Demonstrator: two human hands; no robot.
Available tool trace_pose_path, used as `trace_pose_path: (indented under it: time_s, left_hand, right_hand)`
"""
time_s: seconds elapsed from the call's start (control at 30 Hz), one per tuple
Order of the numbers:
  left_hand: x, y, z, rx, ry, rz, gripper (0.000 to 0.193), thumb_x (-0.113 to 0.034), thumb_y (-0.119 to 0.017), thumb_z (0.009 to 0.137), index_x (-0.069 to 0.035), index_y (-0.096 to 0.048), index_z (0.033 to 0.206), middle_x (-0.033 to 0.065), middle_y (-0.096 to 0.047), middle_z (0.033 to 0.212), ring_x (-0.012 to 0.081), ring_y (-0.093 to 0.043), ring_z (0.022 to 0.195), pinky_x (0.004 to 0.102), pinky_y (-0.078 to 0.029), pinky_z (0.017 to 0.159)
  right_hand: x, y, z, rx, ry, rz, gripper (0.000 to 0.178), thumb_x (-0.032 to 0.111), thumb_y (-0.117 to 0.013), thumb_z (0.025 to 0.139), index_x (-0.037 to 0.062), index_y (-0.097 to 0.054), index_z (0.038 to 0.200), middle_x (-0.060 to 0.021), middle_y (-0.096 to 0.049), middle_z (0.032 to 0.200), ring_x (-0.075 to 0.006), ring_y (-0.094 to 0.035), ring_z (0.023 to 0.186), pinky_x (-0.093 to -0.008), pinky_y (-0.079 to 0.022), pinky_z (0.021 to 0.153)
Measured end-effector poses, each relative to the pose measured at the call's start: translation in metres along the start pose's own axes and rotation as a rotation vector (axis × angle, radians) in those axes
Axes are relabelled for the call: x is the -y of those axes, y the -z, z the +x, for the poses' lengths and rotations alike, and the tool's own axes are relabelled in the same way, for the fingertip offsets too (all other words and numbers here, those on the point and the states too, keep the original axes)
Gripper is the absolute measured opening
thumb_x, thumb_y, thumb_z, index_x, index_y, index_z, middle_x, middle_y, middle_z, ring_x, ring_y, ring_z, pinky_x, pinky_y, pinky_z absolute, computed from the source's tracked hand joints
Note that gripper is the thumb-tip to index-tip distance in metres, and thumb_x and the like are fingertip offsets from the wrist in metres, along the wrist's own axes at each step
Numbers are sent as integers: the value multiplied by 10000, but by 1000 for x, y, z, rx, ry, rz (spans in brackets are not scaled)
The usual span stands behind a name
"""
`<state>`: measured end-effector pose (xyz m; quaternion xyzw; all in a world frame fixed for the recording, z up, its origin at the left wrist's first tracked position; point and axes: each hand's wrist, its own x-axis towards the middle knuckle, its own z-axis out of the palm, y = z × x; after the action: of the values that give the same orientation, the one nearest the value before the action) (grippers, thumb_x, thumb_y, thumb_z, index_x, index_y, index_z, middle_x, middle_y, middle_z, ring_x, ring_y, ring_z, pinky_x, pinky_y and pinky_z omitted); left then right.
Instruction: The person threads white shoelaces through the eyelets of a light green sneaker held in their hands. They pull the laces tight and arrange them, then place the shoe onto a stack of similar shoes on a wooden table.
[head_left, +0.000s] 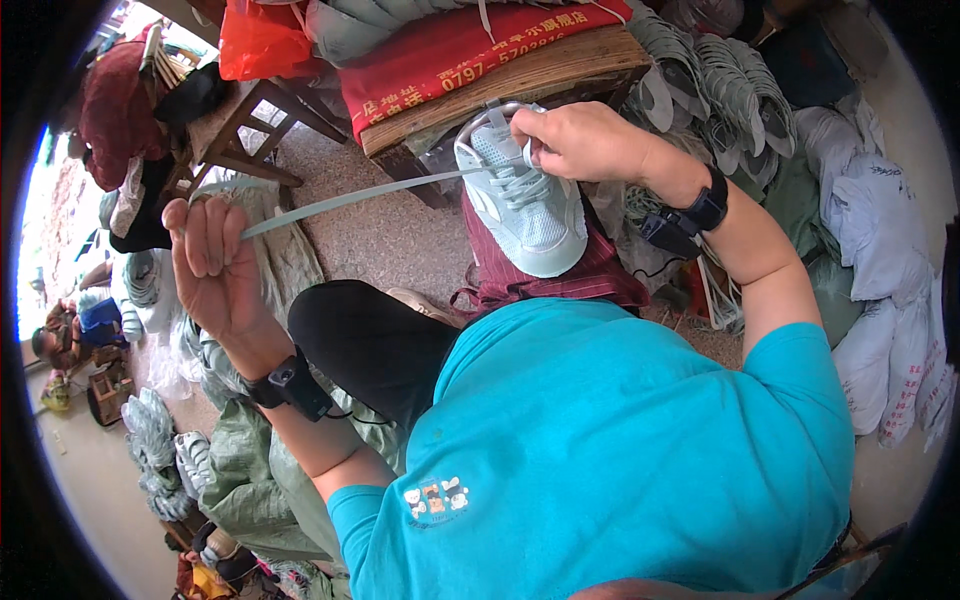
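Note:
A pale mint-white sneaker rests on the dark red striped cloth over my lap, its toe toward me. Its laces cross the tongue part of the way up. From the shoe's upper eyelets a flat pale shoelace runs taut to the left, where my left hand grips its end with curled fingers. My right hand is closed at the collar and upper eyelets, thumb and forefinger pinched there. What exactly lies between those fingers is partly hidden, but it seems to be the shoe's tongue or eyelet edge.
A wooden bench with a red printed cloth stands just beyond the shoe. Stacked shoe uppers and white sacks line the right. A wooden stool is at far left, green sacks at lower left.

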<state>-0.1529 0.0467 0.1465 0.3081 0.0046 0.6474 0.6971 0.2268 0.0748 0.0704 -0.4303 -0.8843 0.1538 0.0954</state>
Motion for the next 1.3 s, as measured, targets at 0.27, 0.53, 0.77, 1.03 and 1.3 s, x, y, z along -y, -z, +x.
trace_pose_path:
  time_s: [0.27, 0.53, 0.77, 1.03, 1.3]
  left_hand:
    - [14, 44, -14, -240, 93, 16, 153, -63, -480, 987, 28, -500, 1108, -6, -393, 702, 83, -337, 637, 242, -319, 607]
    - [-30, 147, -55, -632, 13, 220, 190, -84, -427, 1017, 14, -506, 1159, 0, -404, 704, 95, -351, 614, 249, -323, 589]
    - [-48, 202, -85, -982, -115, 456, 244, -130, -376, 1034, 13, -526, 1162, 13, -481, 731, 108, -386, 595, 263, -337, 569]
    - [-4, 148, -70, -952, -150, 787, 370, -98, -384, 938, 36, -497, 1263, 32, -554, 790, 80, -450, 636, 218, -360, 561]
    - [128, 83, -55, -446, 192, 824, 373, 22, -463, 933, 21, -494, 1304, 131, -614, 1182, 151, -591, 986, 269, -465, 874]
  right_hand:
    - [-9, -3, 6, 207, -338, 830, 245, 74, -615, 780, 74, -559, 1019, -26, -590, 828, -90, -536, 641, -244, -416, 482]
    - [-25, 11, -22, -240, -346, 1305, 207, 122, -589, 938, 37, -563, 1125, -58, -664, 985, -86, -637, 816, -219, -510, 736]
    - [-82, -14, -56, -897, -484, 1498, 155, 98, -537, 979, -6, -565, 1090, -155, -667, 1057, -180, -656, 936, -289, -527, 850]
    - [-217, -55, -172, -1216, -1108, 1280, 167, 84, -562, 917, -22, -614, 1034, -67, -628, 833, -94, -496, 605, -215, -386, 510]
    - [-71, -52, -80, -443, -678, 1056, 337, 130, -555, 910, 18, -503, 1223, -90, -695, 930, -111, -584, 680, -232, -453, 579]
